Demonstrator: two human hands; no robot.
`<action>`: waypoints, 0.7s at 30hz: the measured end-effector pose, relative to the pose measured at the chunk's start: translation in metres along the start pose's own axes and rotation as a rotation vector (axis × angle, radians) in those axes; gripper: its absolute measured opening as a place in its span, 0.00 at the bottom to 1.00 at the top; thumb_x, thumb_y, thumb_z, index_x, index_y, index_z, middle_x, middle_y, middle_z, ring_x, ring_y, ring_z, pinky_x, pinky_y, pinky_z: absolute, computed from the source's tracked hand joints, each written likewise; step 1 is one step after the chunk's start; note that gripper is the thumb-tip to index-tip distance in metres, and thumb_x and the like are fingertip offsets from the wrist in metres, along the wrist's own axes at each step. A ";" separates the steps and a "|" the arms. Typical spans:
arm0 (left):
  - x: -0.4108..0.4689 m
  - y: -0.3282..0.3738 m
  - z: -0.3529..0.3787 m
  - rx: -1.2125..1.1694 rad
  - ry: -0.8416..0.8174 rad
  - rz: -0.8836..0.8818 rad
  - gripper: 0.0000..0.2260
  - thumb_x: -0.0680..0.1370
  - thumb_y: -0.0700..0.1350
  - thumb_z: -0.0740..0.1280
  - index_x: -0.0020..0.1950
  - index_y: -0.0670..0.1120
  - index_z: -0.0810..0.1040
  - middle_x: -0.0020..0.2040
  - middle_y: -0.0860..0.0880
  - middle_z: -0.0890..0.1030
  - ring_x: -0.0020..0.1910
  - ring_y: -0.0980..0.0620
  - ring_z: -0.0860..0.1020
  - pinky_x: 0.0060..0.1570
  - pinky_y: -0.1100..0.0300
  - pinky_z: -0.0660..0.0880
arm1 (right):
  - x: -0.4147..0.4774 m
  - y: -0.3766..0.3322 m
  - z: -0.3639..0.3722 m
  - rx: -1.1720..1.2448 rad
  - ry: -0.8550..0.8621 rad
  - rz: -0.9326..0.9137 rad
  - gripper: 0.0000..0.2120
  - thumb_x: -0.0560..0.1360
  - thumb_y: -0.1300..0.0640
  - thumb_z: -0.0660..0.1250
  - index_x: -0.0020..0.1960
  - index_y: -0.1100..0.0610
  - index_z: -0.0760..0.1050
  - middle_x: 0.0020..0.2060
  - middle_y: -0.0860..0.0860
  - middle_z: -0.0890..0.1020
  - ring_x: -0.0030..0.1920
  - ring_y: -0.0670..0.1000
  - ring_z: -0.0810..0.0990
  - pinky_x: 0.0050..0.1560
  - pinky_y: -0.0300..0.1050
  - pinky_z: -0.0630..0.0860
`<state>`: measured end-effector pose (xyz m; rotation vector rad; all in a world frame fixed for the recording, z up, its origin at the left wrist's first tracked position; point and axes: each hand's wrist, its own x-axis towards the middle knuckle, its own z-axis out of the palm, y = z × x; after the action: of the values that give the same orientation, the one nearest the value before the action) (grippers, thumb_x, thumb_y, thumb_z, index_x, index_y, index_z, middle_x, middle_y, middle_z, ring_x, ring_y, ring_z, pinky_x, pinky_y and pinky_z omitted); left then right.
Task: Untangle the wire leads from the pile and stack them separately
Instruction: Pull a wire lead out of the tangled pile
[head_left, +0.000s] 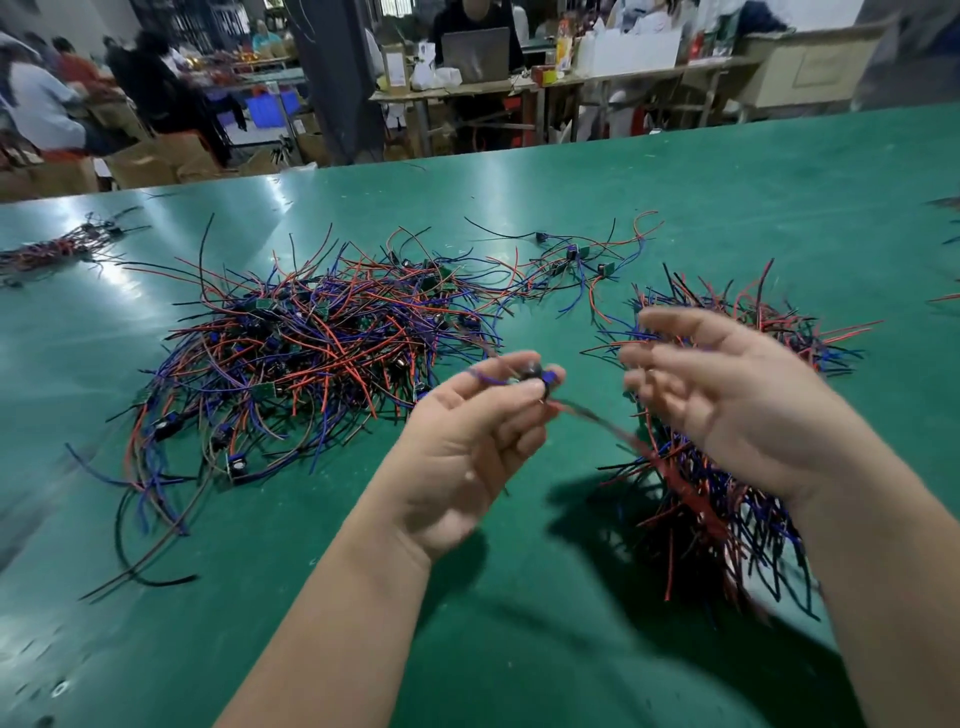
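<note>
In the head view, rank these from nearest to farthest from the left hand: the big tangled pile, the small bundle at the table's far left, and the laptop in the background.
From the left hand:
1. Big tangled pile: just to the hand's left on the green table, its edge close to the fingers.
2. Small bundle: far left of the table, well beyond the pile.
3. Laptop: on a bench past the table's far edge.
</note>
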<state>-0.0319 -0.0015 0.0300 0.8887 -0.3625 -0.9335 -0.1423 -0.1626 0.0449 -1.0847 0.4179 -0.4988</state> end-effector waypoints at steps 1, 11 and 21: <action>-0.001 0.003 0.000 -0.124 0.007 0.024 0.07 0.61 0.39 0.72 0.36 0.48 0.84 0.41 0.48 0.85 0.34 0.56 0.83 0.36 0.66 0.78 | -0.003 0.005 0.004 -0.103 -0.072 0.059 0.11 0.71 0.70 0.64 0.51 0.61 0.76 0.37 0.58 0.82 0.31 0.49 0.81 0.32 0.36 0.78; -0.003 -0.020 0.008 0.440 0.099 0.545 0.11 0.65 0.37 0.76 0.42 0.43 0.76 0.35 0.52 0.82 0.34 0.59 0.79 0.36 0.68 0.74 | -0.011 0.028 0.037 0.054 -0.195 0.060 0.11 0.60 0.55 0.71 0.40 0.58 0.85 0.34 0.53 0.81 0.31 0.44 0.75 0.31 0.32 0.73; -0.005 -0.019 0.007 0.467 0.066 0.368 0.09 0.71 0.39 0.64 0.44 0.46 0.84 0.42 0.46 0.86 0.41 0.50 0.84 0.38 0.61 0.79 | -0.009 0.011 0.016 -0.010 -0.248 0.048 0.11 0.65 0.52 0.68 0.41 0.58 0.85 0.30 0.49 0.81 0.28 0.43 0.75 0.30 0.32 0.74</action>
<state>-0.0488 -0.0063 0.0195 1.2242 -0.6791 -0.4816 -0.1389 -0.1418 0.0422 -1.1276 0.2276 -0.3150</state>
